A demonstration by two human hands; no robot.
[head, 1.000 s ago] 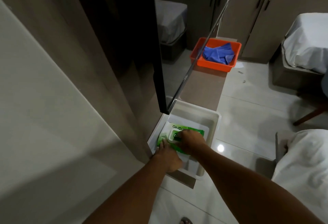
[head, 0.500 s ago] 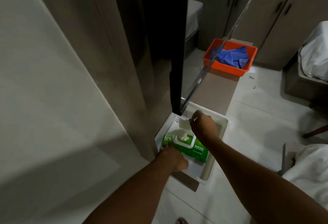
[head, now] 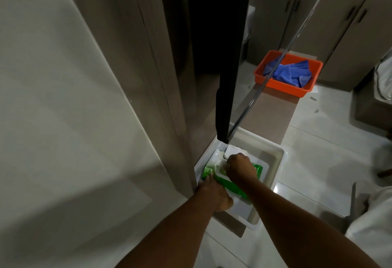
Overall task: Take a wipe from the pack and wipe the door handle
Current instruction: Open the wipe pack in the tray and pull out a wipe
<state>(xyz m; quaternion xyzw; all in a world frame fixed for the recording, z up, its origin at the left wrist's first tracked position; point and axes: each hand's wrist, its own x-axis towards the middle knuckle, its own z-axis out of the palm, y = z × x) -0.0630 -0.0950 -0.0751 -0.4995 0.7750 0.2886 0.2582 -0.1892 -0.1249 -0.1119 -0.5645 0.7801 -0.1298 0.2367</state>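
A green wipe pack (head: 253,171) lies in a white tray (head: 273,159) on the floor by the door's foot. Its white lid (head: 236,153) is flipped open toward the far side. My right hand (head: 240,168) sits over the pack's opening, fingertips pinched down on the white wipe (head: 220,165) that pokes out there. My left hand (head: 214,193) presses on the pack's near left end and holds it down. The dark door edge (head: 222,98) rises just behind the tray, with a long slim metal bar (head: 275,66) running up along it.
An orange bin (head: 314,85) with blue cloths (head: 290,72) sits on a brown strip farther back. Wooden cabinets (head: 350,34) line the back wall. White-covered furniture (head: 373,231) stands at the right. A pale wall panel (head: 63,119) fills the left.
My right hand flipped the pack's lid open, lifted away to the far side, then came back down onto the opening. My left hand stayed on the pack.
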